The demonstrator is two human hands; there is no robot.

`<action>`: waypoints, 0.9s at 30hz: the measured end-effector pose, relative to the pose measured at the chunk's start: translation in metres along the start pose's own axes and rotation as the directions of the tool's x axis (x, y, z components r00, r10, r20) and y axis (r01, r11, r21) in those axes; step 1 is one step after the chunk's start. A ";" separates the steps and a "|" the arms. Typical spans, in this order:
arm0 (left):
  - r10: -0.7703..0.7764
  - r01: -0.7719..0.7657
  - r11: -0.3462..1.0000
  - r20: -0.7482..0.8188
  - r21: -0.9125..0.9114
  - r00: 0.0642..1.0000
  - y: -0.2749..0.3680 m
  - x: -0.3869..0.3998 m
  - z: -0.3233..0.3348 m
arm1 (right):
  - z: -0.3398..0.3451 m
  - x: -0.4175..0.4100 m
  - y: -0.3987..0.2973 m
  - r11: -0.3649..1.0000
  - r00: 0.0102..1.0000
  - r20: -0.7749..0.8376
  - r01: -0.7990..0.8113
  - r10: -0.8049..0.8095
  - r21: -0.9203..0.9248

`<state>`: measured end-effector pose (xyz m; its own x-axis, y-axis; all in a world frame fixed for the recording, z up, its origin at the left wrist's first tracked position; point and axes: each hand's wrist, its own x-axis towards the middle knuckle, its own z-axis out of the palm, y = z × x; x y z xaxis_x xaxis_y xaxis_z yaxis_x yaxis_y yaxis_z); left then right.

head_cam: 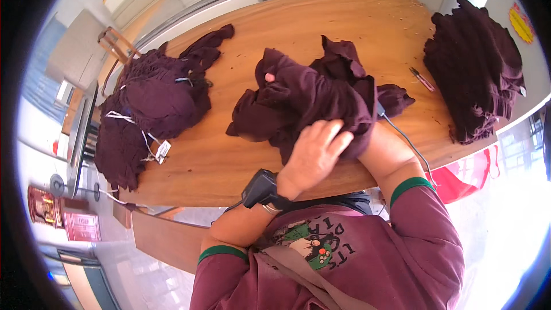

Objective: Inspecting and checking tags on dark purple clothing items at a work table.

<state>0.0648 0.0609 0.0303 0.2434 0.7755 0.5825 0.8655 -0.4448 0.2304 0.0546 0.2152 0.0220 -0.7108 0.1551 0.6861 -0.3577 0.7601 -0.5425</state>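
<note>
In front of me a dark maroon knit garment [301, 90] lies bunched up on the wooden table. My left hand [318, 146], with a black device strapped at the wrist, has its curled fingers gripping the near part of the cloth. My right forearm goes into the fabric, which hides nearly all of my right hand; a fingertip [270, 77] shows at an opening in the cloth, towards the upper left. How the right hand's fingers are set inside cannot be seen.
A loose heap of similar maroon garments [159, 94] with white ties and a tag [163, 151] lies at left. At right are a stacked maroon pile [478, 69], small thread snips [422, 79] and a grey cable [407, 140]. A red bag [467, 176] is beyond the near right edge.
</note>
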 end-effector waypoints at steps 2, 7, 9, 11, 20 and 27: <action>-0.071 0.072 0.996 -0.033 0.050 0.997 -0.014 -0.002 -0.006 | 0.005 -0.006 0.003 0.991 1.000 0.017 -0.018 0.016 0.130; -0.363 0.380 0.925 -0.352 -0.022 0.863 -0.071 -0.012 -0.060 | 0.014 -0.021 0.000 0.853 0.992 0.127 -0.047 -0.022 0.520; -0.484 0.500 0.862 -0.437 -0.086 0.758 -0.100 -0.020 -0.082 | 0.008 -0.029 -0.006 0.842 0.940 0.184 -0.339 0.287 0.419; -0.519 0.574 0.818 -0.468 -0.032 0.715 -0.125 -0.039 -0.098 | -0.003 -0.036 -0.017 0.819 0.904 0.341 -0.392 0.259 0.418; -0.797 0.907 0.421 -0.466 0.027 0.384 -0.182 -0.133 -0.107 | -0.086 -0.051 -0.080 0.755 0.931 0.292 -0.352 0.220 0.552; -0.879 0.966 0.218 -0.401 0.142 0.257 -0.196 -0.162 -0.102 | -0.202 -0.061 -0.115 0.306 0.883 -0.462 0.419 0.082 0.855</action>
<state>-0.1889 -0.0228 -0.0299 -0.8739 0.4108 0.2601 0.4858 0.7153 0.5023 0.2615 0.2461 0.1403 -0.3773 0.4908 0.7854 -0.9250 -0.2419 -0.2931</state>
